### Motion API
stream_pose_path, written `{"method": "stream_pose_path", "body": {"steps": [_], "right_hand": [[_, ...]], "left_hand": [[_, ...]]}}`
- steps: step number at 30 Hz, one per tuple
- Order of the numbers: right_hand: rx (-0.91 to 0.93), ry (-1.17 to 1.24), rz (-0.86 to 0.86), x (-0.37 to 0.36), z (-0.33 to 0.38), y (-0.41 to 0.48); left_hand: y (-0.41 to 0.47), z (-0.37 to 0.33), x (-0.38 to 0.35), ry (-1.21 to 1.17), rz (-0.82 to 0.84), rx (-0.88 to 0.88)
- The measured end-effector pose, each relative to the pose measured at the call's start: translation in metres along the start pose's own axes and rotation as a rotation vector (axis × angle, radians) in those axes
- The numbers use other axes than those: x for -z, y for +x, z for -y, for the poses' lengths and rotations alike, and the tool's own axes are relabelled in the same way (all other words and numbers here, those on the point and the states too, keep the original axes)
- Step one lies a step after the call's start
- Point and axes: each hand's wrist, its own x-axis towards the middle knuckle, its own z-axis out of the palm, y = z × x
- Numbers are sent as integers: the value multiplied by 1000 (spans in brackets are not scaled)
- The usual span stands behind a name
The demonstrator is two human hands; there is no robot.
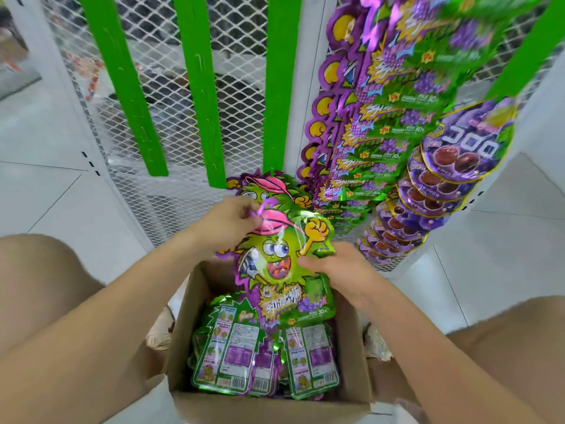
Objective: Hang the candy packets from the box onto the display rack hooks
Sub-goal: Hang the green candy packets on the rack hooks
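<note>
Legs (pixel 39 286): two bare knees frame the bottom corners, one on each side of the box.
Box (pixel 266 408): one open brown cardboard carton on the floor between the knees, flaps folded out.
Box packets (pixel 229 347): three lie back-up on top, showing barcodes and small print too blurred to read; more lie beneath, and I cannot count them.
Packet (pixel 275 264): one green-and-purple pouch with a cartoon face and pink cap, held upright over the far end of the box. Its top overlaps the hung packet.
Left hand (pixel 232 221): fingers curled, pinching the packet's top edge by the pink cap.
Right hand (pixel 339 267): thumb and fingers close on the packet's right edge, mid-height.
Hung packet (pixel 269 185): one of the same design at the foot of the third strip, mostly hidden behind the held one.
Strips (pixel 198 87): four bright green vertical hanging strips. The two on the left are bare, and the fourth is at the far right.
Grape column (pixel 382 117): a long overlapping row of the same purple-green pouches, too many and too blurred to count; "30" reads on several.
Round packs (pixel 464 148): a column of about eight purple pouches picturing dark grapes, with white block characters on the top one.
Mesh (pixel 238 41): a white wire grid in white frames, behind the strips.
Floor (pixel 46 194): pale tiles with thin joints.
</note>
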Motion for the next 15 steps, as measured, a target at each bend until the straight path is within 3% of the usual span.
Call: {"method": "stream_pose_path", "body": {"steps": [2, 10, 15], "right_hand": [[46, -92, -52, 3, 10, -5], [680, -644, -327, 5, 75, -19], [725, -749, -296, 16, 105, 0]], "left_hand": [[-7, -8, 9, -66, 62, -84], [-2, -33, 18, 69, 111, -304], [15, -47, 24, 51, 4, -297]]}}
